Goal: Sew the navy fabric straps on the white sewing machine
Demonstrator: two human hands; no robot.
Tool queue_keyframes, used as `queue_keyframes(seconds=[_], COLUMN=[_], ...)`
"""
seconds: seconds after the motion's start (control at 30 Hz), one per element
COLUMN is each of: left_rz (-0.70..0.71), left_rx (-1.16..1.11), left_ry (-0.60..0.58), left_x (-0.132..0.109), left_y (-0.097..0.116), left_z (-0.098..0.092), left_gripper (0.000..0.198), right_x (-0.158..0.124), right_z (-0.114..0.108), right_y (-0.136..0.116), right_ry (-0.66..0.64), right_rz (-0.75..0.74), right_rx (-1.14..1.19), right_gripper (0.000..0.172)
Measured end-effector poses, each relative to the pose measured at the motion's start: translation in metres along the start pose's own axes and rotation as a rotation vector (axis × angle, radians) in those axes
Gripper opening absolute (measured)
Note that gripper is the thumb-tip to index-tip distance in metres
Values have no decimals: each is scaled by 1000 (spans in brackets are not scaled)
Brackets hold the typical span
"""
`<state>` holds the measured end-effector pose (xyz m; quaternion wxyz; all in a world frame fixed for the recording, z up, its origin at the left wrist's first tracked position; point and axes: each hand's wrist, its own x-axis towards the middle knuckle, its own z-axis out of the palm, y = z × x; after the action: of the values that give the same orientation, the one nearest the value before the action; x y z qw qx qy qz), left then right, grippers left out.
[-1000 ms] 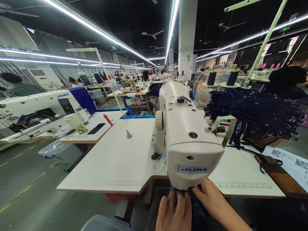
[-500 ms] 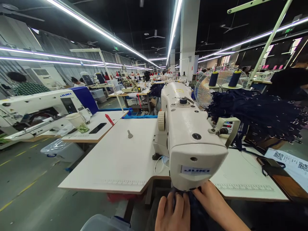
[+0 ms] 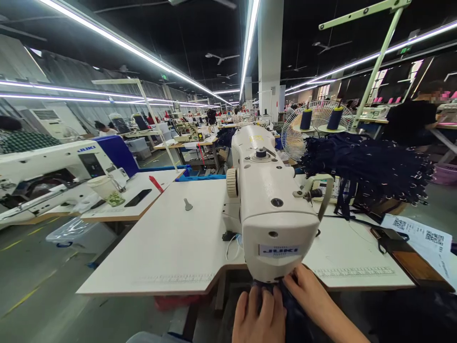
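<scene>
A cream Juki sewing machine (image 3: 271, 200) stands on a white table (image 3: 171, 243), its head end facing me. Dark navy fabric (image 3: 294, 317) lies under the machine head at the bottom of the view. My left hand (image 3: 259, 319) presses flat on the fabric just left of the needle area. On the right side of the cloth rests my right hand (image 3: 310, 295), its fingertips touching the base of the machine head. The needle itself is hidden by the head.
A heap of navy straps with metal rings (image 3: 367, 164) sits at the right, behind it two thread cones (image 3: 321, 119) and a fan (image 3: 314, 126). Printed sheets (image 3: 421, 238) lie at the far right. Another Juki machine (image 3: 46, 171), cup (image 3: 105, 190) and phone (image 3: 137, 197) are left.
My view has shifted slightly, so the machine sits a little further left. Both hands stay on the navy fabric under the head, the left one edging slightly right.
</scene>
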<state>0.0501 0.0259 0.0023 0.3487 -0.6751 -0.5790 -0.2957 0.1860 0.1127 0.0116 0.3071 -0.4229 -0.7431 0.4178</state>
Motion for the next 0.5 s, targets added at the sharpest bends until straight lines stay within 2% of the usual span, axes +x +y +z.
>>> queue_keyframes(seconds=[0.17,0.33,0.5], left_rz=[31,58,79], left_rx=[2,-55,-142], left_ry=[14,29,96], left_x=[-3,-7,-11], left_y=[-3,-16,-11], left_z=[-2,-7,-5], left_gripper=[56,44,36], right_x=[-2,-9,-12], right_z=[-2,0,4], right_y=[-3,-14,-13], right_ry=[17,23,26], right_rz=[-5,-38,-10], right_rx=[24,30,10], right_gripper=[17,15,12])
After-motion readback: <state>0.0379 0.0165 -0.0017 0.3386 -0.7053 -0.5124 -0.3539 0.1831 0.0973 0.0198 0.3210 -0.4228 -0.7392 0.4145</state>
